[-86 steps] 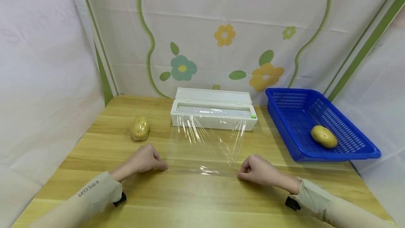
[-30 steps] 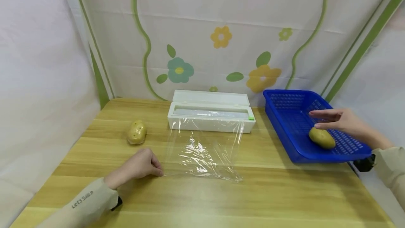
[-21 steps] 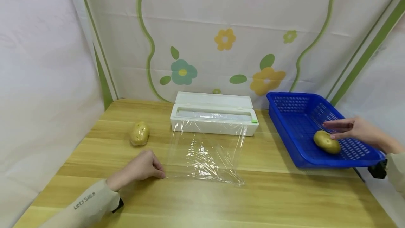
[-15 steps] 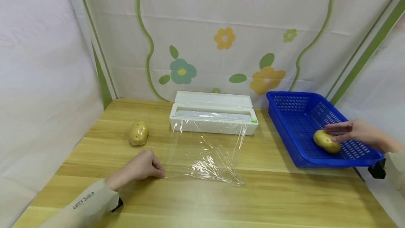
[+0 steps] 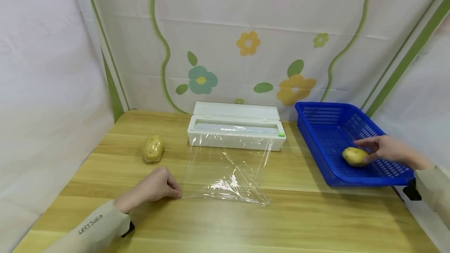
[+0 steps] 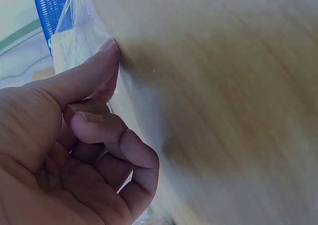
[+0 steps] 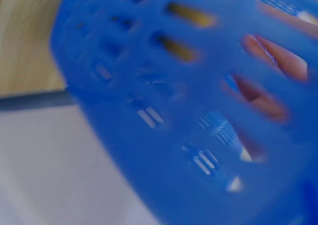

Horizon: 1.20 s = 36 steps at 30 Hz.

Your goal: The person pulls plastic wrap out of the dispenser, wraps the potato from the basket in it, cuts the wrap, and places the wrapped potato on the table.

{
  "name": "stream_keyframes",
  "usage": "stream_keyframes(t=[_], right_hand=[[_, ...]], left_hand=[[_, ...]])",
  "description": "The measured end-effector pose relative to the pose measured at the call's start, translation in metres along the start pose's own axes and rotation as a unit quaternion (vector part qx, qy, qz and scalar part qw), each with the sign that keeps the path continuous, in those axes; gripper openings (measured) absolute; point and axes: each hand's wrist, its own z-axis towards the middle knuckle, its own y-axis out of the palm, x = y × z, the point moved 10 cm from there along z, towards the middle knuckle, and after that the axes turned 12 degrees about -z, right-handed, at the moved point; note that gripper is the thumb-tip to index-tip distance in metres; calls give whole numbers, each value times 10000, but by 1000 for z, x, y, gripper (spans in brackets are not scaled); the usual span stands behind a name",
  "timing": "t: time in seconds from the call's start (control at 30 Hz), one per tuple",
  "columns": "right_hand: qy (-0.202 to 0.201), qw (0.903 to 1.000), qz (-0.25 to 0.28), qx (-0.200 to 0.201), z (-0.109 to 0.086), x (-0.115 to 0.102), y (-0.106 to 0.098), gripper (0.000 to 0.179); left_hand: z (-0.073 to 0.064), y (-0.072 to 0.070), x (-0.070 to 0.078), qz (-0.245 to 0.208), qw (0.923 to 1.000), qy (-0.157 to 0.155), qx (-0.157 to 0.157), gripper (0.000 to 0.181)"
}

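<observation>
My left sleeve (image 5: 102, 221), pale and lettered, comes in over the wood-grain counter (image 5: 218, 229) from 7 o'clock; that's with the film (image 5: 228, 171) at the middle of the clock and 12 straight ahead of me. My left hand (image 5: 159, 184) sits towards 9, thumb and forefinger pressed together on the film's near left corner, the other fingers loosely curled. The film's near edge is crinkled and shiny, and its near right corner is free of both my hands.

My right sleeve (image 5: 434, 190) reaches in from about 4 o'clock. My right hand (image 5: 388, 151) is inside the blue basket (image 5: 365, 181), at between 2 and 3, fingers part-bent round the bare potato (image 5: 353, 156), with my thumb at its right end. From my right wrist it's a blur of fingers and yellow through the slots; I can't tell whether the potato touches the basket's floor.

The wrapped potato (image 5: 153, 148) lies on the counter near 10 o'clock, just beyond my left hand and touching neither film nor box. At 12, the white box (image 5: 242, 122) has its lid (image 5: 236, 109) tipped back, a pale roll (image 5: 235, 128) inside and a green tab (image 5: 281, 134) at its right end. The film runs towards me over its front. Behind everything hangs a flowered cloth (image 5: 225, 22).
</observation>
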Motion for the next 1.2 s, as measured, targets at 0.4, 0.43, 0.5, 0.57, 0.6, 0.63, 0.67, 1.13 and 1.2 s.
stream_keyframes(t=[0.4, 0.43, 0.5, 0.57, 0.6, 0.63, 0.67, 1.13, 1.2], right_hand=[[-492, 9975, -505, 77, 6, -11, 11, 66], [-551, 9975, -431, 35, 7, -13, 13, 67], [-642, 9973, -348, -6, 8, -15, 17, 69], [-662, 9975, -242, -59, 8, -16, 20, 72], [-673, 9975, -210, -66, 8, -16, 21, 72], [-676, 9974, -234, -36, 8, -16, 22, 72], [-672, 9973, -305, 7, 9, -17, 22, 72], [78, 9969, -602, 495, 6, -23, -5, 71], [181, 9967, -542, 574, 3, -24, -10, 71]], left_hand=[[1, -2, 0, -68, 10000, 8, -28, 15], [1, -2, 0, -64, 10000, 10, -33, 15], [1, -2, 1, -47, 10000, 16, -43, 15], [2, -1, 1, -38, 10000, 31, -58, 16], [2, -1, 1, -31, 10000, 35, -68, 16], [2, -1, 2, -26, 10000, 40, -75, 16], [2, -1, 2, -14, 10000, 40, -75, 16], [2, 2, 0, 3, 9999, 60, -159, 19], [2, 3, 0, 6, 9998, 100, -170, 19]])
